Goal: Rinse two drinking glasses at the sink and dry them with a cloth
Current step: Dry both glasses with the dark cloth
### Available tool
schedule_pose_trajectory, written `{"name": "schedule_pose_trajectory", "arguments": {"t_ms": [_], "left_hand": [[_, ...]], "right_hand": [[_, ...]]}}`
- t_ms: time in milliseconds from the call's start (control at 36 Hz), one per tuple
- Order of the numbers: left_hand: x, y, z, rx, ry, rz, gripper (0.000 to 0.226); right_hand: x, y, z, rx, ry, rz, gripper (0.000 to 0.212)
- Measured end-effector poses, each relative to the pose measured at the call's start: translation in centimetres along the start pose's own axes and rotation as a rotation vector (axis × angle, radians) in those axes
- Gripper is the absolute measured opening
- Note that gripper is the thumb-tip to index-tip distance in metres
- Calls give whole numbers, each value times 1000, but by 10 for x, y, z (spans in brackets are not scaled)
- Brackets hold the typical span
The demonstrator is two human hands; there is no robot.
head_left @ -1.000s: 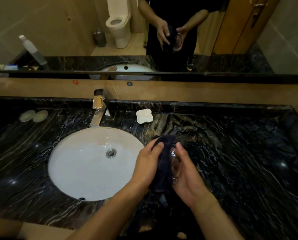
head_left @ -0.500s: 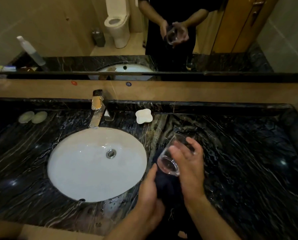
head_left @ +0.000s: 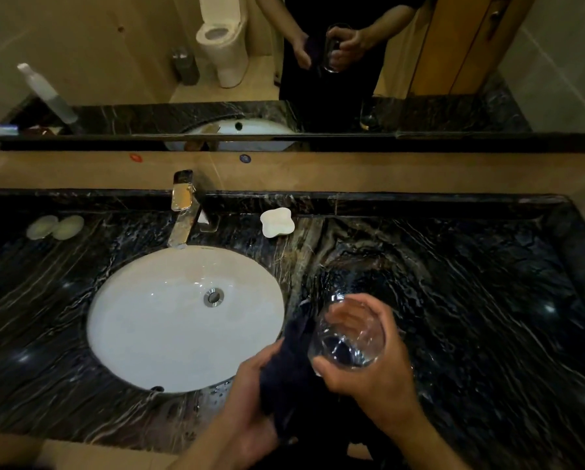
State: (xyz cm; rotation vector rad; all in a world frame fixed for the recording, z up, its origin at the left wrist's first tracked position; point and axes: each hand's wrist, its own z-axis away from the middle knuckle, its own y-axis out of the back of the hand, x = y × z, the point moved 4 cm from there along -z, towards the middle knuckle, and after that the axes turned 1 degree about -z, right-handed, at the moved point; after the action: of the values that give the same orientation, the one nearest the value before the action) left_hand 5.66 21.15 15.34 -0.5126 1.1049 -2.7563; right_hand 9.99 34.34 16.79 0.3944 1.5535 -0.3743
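- One drinking glass [head_left: 348, 337] in direct view, gripped by the right hand [head_left: 375, 364].
- One dark cloth [head_left: 291, 374], bunched in the left hand [head_left: 250, 401] (lower end hidden).
- Second glass: only a dim mirror reflection.

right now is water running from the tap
No, nothing flows from the faucet, and the white sink basin below its spout shows no stream.

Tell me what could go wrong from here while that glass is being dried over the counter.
The right hand alone grips the glass, tilted above the hard marble counter; if it is still wet, it could slip and break. The left hand holds the dark cloth bunched beside the glass, not under it, so nothing would cushion a drop. Water drops lie on the counter by the sink, so a glass set down there could pick up moisture again.
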Motion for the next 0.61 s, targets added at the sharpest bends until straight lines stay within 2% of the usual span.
{"name": "schedule_pose_trajectory", "arguments": {"t_ms": [56,111,167,222,250,306,389,444,556,611], "left_hand": [[2,-2,-6,42,-16,-10,38],[-5,20,-15,163,-30,0,30],[-12,30,-18,116,15,63,36],[-16,33,-17,88,15,168,26],[-20,33,-19,22,26,153,26],[-23,14,-12,19,92,76,36],[-10,40,-13,82,24,-65,32],[7,66,-11,234,-23,-79,26],[34,90,-13,269,9,-39,46],[51,99,-14,264,-20,-51,48]], "right_hand": [[2,-11,6,-55,-16,15,80],[5,-21,6,-69,-23,20,80],[9,-25,1,-34,-30,7,79],[13,-24,-5,-7,-34,35,80],[16,-23,-8,2,-34,43,80],[25,-18,-13,39,-38,45,80],[41,-13,-19,96,-58,102,81],[52,-13,-21,149,-62,187,82],[85,-15,-15,243,-166,238,82],[104,-17,-10,272,-232,229,82]]}}
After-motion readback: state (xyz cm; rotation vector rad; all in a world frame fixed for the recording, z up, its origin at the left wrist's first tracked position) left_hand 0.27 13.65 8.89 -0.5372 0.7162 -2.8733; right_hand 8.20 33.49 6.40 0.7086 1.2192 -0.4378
